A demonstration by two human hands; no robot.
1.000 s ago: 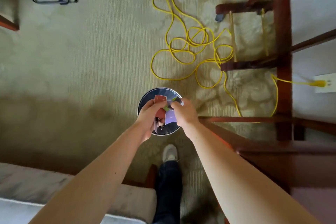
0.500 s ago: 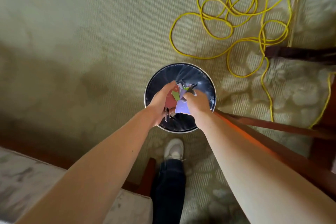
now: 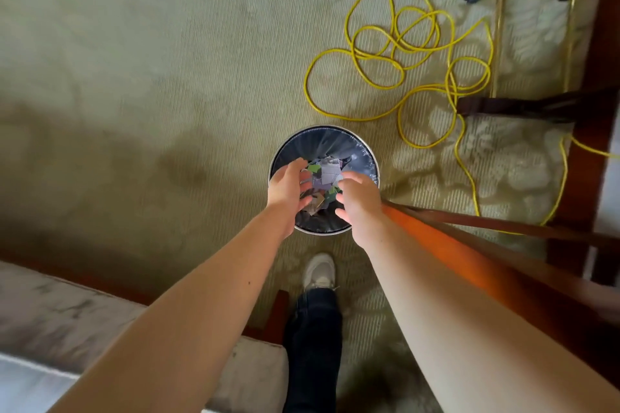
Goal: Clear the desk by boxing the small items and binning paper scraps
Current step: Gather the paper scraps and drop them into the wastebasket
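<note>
Pale green carpet (image 3: 161, 43) fills the view, seen from above. Nearest, at lower left, is the corner of a cushioned seat (image 3: 67, 318); beside it stand a dark trouser leg and a white shoe (image 3: 318, 271). Both bare forearms reach forward over a small round bin (image 3: 368, 151) lined with a dark bag, which stands on the carpet just ahead of the shoe. The left hand (image 3: 288, 189) and right hand (image 3: 359, 203) hang over the bin's mouth, slightly apart, fingers spread and loosely bent, grasping nothing. Between and below them the paper scraps (image 3: 328, 172), lilac, green and white, lie inside the bin; whether some are mid-fall cannot be told. A blurred wooden edge (image 3: 436, 241), possibly the worktop, runs off to the right. Farther off, a yellow cord (image 3: 385, 57) lies in loose loops beside dark wooden furniture (image 3: 536, 106).

Step in hand: binning the scraps, at the point of letting go. The next move likely calls for turning to the worktop, out of view, to check for leftover scraps and box the small items.
</note>
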